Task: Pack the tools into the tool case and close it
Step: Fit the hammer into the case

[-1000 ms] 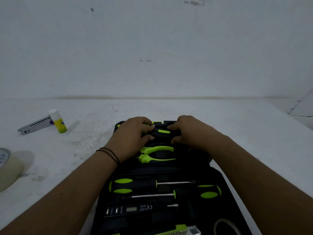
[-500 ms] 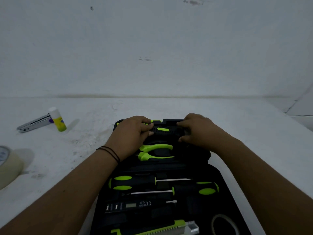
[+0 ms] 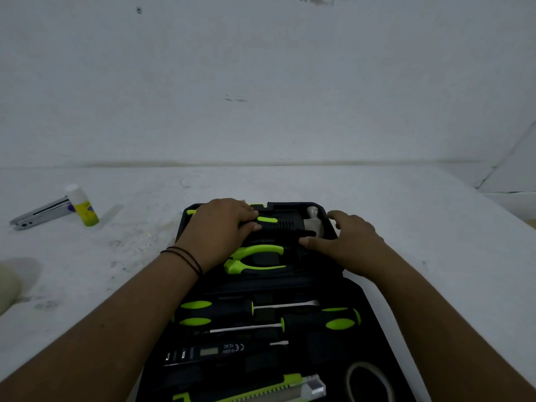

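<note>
The hammer lies across the far end of the open tool case, its black and green handle under the left hand and its steel head showing at the right. The left hand presses down on the handle with fingers curled over it, closed on it. The right hand rests just beside the head, fingers spread and loose, holding nothing.

Nearer in the case sit the green-handled pliers, two screwdrivers lying head to tail, a voltage tester pen, a utility knife and a loop of cord or tape at the bottom edge. Most recesses look filled, so packing seems nearly done; seating the hammer and shutting the case remain.

Out on the white table, a glue stick and a metal clip-like tool stand well apart at the left.
</note>
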A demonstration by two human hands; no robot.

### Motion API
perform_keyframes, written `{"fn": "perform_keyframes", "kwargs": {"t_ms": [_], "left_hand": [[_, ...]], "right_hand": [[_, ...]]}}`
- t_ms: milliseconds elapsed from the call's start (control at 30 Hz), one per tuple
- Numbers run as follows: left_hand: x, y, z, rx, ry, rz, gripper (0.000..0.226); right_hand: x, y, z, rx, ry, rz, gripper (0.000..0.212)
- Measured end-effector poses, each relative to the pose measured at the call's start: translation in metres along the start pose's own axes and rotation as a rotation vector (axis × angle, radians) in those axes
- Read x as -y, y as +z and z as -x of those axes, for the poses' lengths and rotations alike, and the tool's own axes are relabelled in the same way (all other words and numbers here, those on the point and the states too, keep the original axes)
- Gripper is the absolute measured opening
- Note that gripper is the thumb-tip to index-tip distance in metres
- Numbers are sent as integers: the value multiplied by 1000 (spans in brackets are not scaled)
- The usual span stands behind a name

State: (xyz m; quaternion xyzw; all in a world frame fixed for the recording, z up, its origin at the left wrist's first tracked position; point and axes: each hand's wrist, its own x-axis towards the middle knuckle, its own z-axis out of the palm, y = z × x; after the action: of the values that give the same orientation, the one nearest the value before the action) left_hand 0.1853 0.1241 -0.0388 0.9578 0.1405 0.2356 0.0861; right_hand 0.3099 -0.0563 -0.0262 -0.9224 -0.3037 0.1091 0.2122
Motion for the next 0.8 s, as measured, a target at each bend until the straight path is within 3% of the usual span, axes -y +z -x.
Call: {"fn": "perform_keyframes", "kwargs": {"t_ms": [133, 233, 367, 467, 567, 800], "left_hand": [[4, 0, -3, 52, 15, 29, 30], [12, -4, -5, 90, -37, 178, 25], [28, -17, -4, -116, -278, 376, 23], [33, -18, -4, 5, -356, 391, 35], [34, -16, -1, 127, -334, 328, 34], [36, -18, 7, 96, -232, 259, 23]], "right_hand": [[6, -5, -5, -46, -79, 75, 68], [21, -2, -14, -94, -306, 159, 53], [35, 14, -23, -10, -486, 279, 51], [36, 18, -30, 4, -537, 283, 47], [35, 10, -31, 17, -563, 217, 42], [39, -3, -24, 23, -544, 228, 40]]}}
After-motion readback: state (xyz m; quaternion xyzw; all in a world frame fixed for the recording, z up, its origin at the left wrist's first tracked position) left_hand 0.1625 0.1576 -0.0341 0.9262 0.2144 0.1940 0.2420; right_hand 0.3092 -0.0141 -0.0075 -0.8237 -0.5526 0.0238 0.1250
